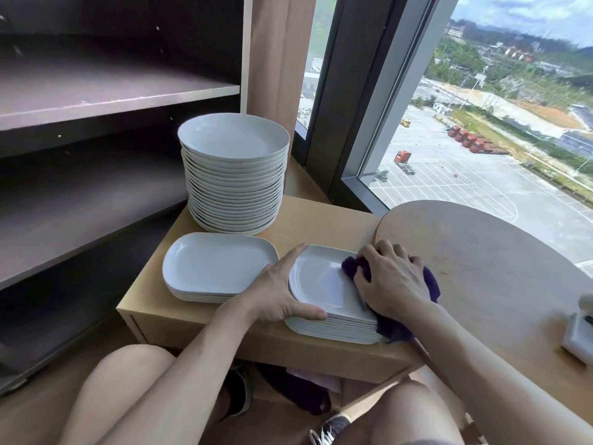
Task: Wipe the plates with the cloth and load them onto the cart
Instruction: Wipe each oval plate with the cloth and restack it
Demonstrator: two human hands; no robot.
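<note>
While straight left fingers [290, 256] brace the stack [337, 329] edge, right fingers [385, 252] — curled — clutch the cloth [396, 329].

On low table [321, 220]: tall plate stack [236, 181] behind, left stack [218, 264] and right stack [321, 284] in front, cloth [349, 268] on the latter. Shelves [96, 101] left, round tabletop [481, 252] right.

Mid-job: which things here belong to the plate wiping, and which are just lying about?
Job: purple cloth in right hand; rectangular stack steadied by left hand; second rectangular stack; tall round stack; dark shelves, probably the cart.
Lying about: round tabletop; white holder; dark bundle underneath.
</note>
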